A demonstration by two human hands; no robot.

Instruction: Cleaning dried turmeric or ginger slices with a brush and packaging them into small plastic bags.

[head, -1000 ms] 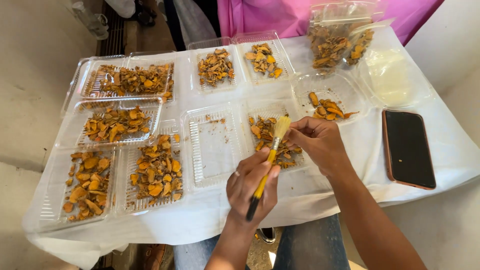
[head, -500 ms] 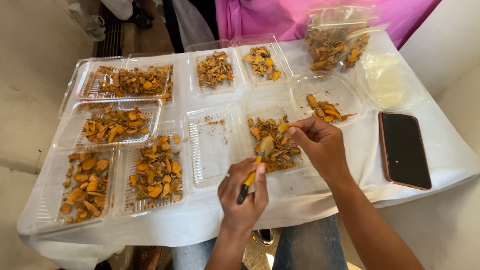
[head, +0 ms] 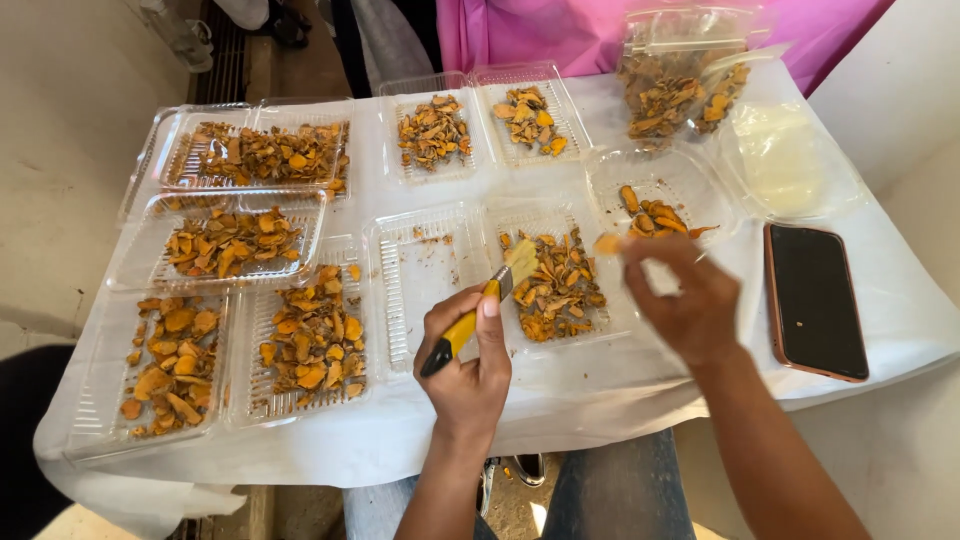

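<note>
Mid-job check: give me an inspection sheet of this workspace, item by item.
Surface: table under a white cloth.
Job's things: yellow-handled brush; orange slice; clear tray of dried orange slices; nearly empty tray beside it.
Clutter: more filled trays; bags of slices; dark phone.
Hands: left hand grips the brush; right hand pinches the slice.
Cables: nothing seen.
Surroundings: pink cloth behind, pale floor.

Clear ribbed plastic clamshell trays (head: 425, 285) of orange-brown dried slices cover the white-draped surface (head: 600, 395). Two clear zip bags (head: 675, 85) of the same slices stand at the far right. A dark-screened phone in a copper-coloured case (head: 815, 298) lies flat at the right edge.
</note>
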